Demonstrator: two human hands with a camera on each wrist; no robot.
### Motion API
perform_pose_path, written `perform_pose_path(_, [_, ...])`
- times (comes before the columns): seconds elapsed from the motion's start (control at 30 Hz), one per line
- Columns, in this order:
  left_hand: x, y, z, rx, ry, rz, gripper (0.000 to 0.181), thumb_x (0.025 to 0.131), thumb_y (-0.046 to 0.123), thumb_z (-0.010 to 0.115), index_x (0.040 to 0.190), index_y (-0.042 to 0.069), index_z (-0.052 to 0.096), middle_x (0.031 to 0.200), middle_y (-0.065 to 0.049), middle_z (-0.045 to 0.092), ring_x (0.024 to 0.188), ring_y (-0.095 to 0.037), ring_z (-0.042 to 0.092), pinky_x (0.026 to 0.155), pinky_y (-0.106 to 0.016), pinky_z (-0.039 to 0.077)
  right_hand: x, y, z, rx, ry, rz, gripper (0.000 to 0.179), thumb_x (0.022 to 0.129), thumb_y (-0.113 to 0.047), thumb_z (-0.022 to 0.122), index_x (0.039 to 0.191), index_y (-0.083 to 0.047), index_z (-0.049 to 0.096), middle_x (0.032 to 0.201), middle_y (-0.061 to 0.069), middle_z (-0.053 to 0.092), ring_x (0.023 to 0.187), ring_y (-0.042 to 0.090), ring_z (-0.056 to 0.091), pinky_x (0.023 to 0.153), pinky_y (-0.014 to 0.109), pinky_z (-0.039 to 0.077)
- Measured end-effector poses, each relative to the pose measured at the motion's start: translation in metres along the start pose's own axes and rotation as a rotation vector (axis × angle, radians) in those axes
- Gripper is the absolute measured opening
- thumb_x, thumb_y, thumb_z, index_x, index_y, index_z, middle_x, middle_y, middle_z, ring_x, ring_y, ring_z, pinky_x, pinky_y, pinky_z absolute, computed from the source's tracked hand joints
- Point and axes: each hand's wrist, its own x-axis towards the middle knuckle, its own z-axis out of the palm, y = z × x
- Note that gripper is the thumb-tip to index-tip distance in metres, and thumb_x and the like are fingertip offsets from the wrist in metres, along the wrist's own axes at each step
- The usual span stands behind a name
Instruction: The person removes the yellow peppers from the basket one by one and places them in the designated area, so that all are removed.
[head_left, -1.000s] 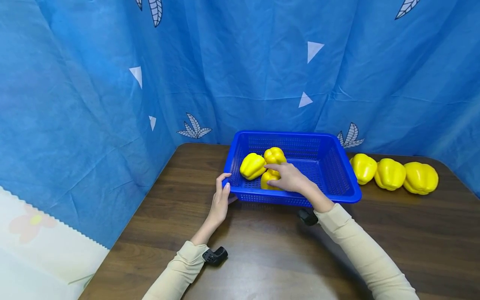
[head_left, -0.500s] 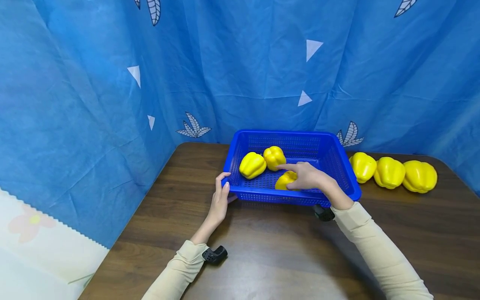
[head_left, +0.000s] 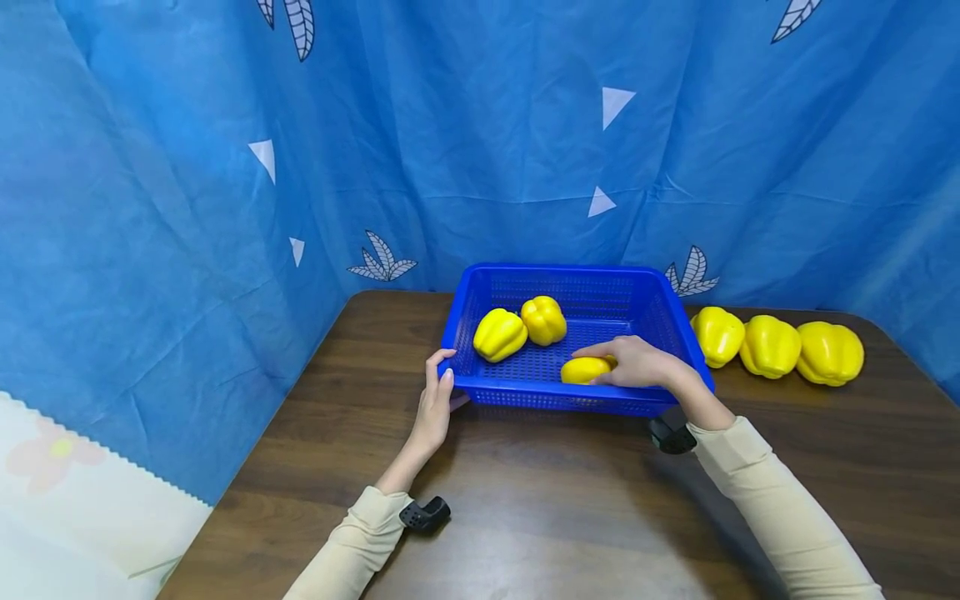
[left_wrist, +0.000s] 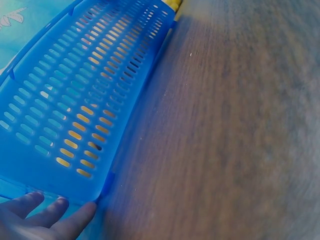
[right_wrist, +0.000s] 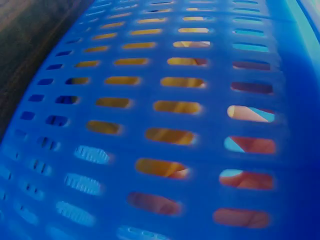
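the right hand (head_left: 637,363) narrowly pinches a glossy yellow bell pepper (head_left: 583,371) under its fingers, inside a blue perforated plastic basket (head_left: 517,389); the left hand (head_left: 433,408) grips the corner. since a second ago, right hand and pepper have moved rightward.

The left sleeve (head_left: 347,546) and right sleeve (head_left: 791,512) are pale cream, creased, ending in broad cuffs (head_left: 727,446). The left wrist camera (head_left: 425,515) is curved and black, with small dots along one side; the right wrist camera (head_left: 674,437) is black too, its details indistinct.
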Motion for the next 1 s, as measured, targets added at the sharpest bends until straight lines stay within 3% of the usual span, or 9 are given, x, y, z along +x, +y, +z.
perform_pose_path(0.17, [-0.001, -0.002, 0.001, -0.004, -0.003, -0.008, 0.038, 0.102, 0.027, 0.025, 0.138, 0.015, 0.024, 0.147, -0.022, 0.023, 0.120, -0.048, 0.047, 0.092, -0.058, 0.047, -0.002, 0.007, 0.004, 0.013, 0.042, 0.014, 0.046, 0.086, -0.020, 0.064, 0.130, -0.008, 0.055, 0.108, 0.013, 0.066, 0.083, 0.019, 0.049, 0.071, 0.026, 0.038])
perform_pose_path(0.33, [-0.001, -0.003, 0.001, -0.004, -0.004, -0.011, 0.038, 0.102, 0.028, 0.025, 0.138, 0.015, 0.024, 0.147, -0.021, 0.023, 0.121, -0.048, 0.046, 0.092, -0.058, 0.047, -0.007, 0.008, 0.005, 0.036, 0.108, 0.050, 0.048, 0.086, -0.024, 0.064, 0.131, -0.009, 0.055, 0.110, 0.013, 0.066, 0.084, 0.020, 0.050, 0.071, 0.026, 0.038])
perform_pose_path(0.6, [-0.003, -0.004, 0.002, -0.011, 0.001, -0.017, 0.039, 0.102, 0.029, 0.025, 0.138, 0.015, 0.025, 0.147, -0.021, 0.024, 0.120, -0.047, 0.047, 0.092, -0.058, 0.047, -0.016, 0.007, 0.001, 0.087, 0.271, 0.099, 0.050, 0.087, -0.026, 0.064, 0.135, -0.017, 0.051, 0.107, 0.015, 0.062, 0.093, 0.028, 0.046, 0.071, 0.032, 0.036])
perform_pose_path(0.8, [0.000, -0.002, 0.001, -0.021, -0.002, -0.038, 0.037, 0.102, 0.019, 0.024, 0.138, 0.011, 0.023, 0.148, -0.023, 0.022, 0.121, -0.048, 0.046, 0.093, -0.059, 0.046, -0.021, 0.007, -0.001, 0.109, 0.406, 0.087, 0.051, 0.087, -0.031, 0.064, 0.135, -0.018, 0.051, 0.090, 0.012, 0.057, 0.084, 0.025, 0.040, 0.064, 0.028, 0.032])
perform_pose_path(0.9, [0.002, -0.001, 0.001, -0.029, 0.006, -0.045, 0.037, 0.101, 0.015, 0.024, 0.138, 0.008, 0.024, 0.147, -0.024, 0.023, 0.120, -0.049, 0.046, 0.092, -0.061, 0.046, -0.023, 0.007, -0.001, 0.135, 0.474, 0.076, 0.051, 0.088, -0.032, 0.063, 0.136, -0.018, 0.050, 0.089, 0.012, 0.054, 0.084, 0.024, 0.040, 0.067, 0.030, 0.041])
perform_pose_path(1.0, [0.003, 0.000, 0.001, -0.022, 0.023, -0.046, 0.036, 0.101, 0.016, 0.025, 0.137, 0.007, 0.026, 0.146, -0.024, 0.025, 0.119, -0.048, 0.047, 0.090, -0.060, 0.047, -0.026, 0.008, -0.001, 0.168, 0.530, 0.071, 0.052, 0.089, -0.030, 0.062, 0.137, -0.018, 0.048, 0.094, 0.015, 0.054, 0.087, 0.024, 0.040, 0.078, 0.043, 0.052])
